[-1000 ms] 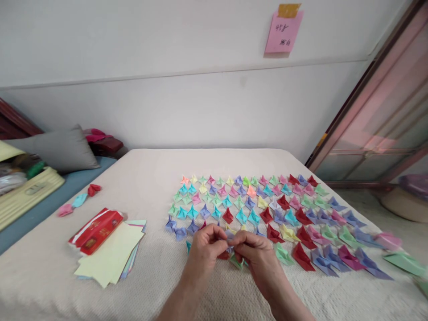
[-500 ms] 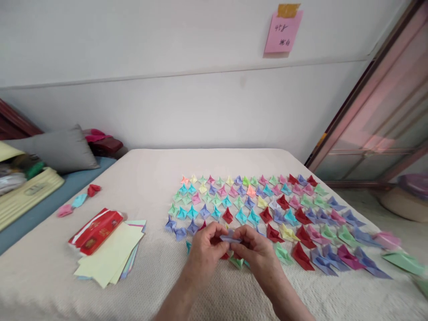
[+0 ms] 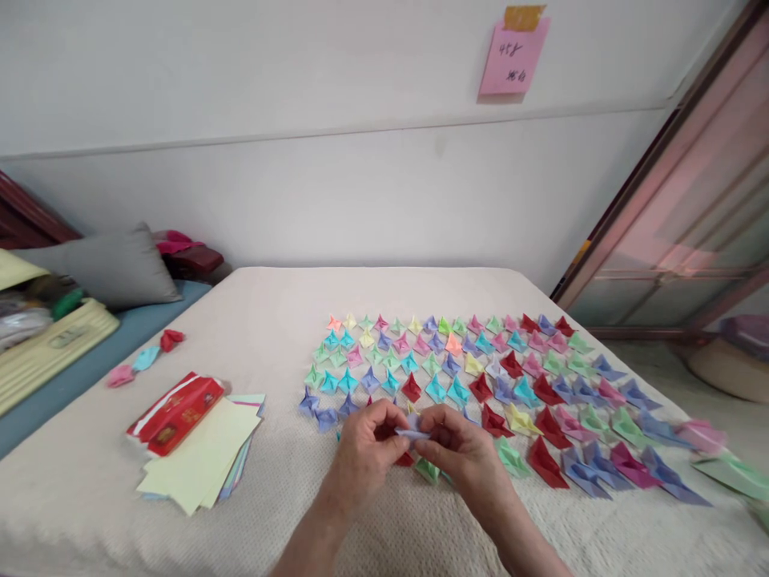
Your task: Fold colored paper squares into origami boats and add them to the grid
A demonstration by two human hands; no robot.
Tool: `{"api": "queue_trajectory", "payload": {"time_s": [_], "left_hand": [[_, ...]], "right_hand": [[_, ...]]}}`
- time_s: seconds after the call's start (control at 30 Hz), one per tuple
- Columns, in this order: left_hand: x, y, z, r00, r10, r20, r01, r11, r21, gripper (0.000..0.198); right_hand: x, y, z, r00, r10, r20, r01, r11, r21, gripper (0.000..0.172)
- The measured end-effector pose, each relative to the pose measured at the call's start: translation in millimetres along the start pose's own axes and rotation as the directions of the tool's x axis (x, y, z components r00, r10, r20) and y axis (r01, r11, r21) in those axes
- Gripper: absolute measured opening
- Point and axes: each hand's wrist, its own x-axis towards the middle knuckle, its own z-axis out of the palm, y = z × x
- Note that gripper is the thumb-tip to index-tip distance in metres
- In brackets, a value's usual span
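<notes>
Between my fingertips is a small pale-purple piece of folded paper [image 3: 412, 432], its exact shape partly hidden. My left hand [image 3: 371, 445] pinches it from the left. From the right, my right hand [image 3: 460, 445] grips the other end with thumb and bent fingers. Both hands are above the near rows of folded paper boats, among them a purple boat [image 3: 328, 418], a light-green boat [image 3: 428, 470] and a dark-red boat [image 3: 546, 463]. The hands cover some of these boats.
Left on the cream bedcover [image 3: 288, 513] lie a red packet [image 3: 180, 417] and pale-yellow paper sheets [image 3: 198, 461]. Beyond them are red [image 3: 171, 340], blue [image 3: 145, 358] and pink paper pieces [image 3: 120, 375]. A grey pillow [image 3: 129, 268] rests at far left; a pink note [image 3: 515, 58] is on the wall.
Both hands stay together over the boats, still pinching the purple paper with slight finger movement. The whole view has shifted a little; the boats and sheets lie as before.
</notes>
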Motion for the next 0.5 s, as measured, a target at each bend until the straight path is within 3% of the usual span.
{"api": "queue_trajectory", "payload": {"time_s": [0.23,0.5], "left_hand": [[0.8,-0.2,3.6,0.999,-0.011,-0.032,0.010,1.000,-0.021,0.009],[0.7,-3.8,5.1,0.999,-0.001,-0.041,0.002,1.000,0.011,0.010]], "right_hand": [[-3.6,-7.5,-2.3,0.993,-0.116,-0.012,0.109,0.956,-0.273,0.012],[-4.5,-8.0,-0.8,0.960,-0.272,0.061,0.271,0.859,-0.435,0.023]]}}
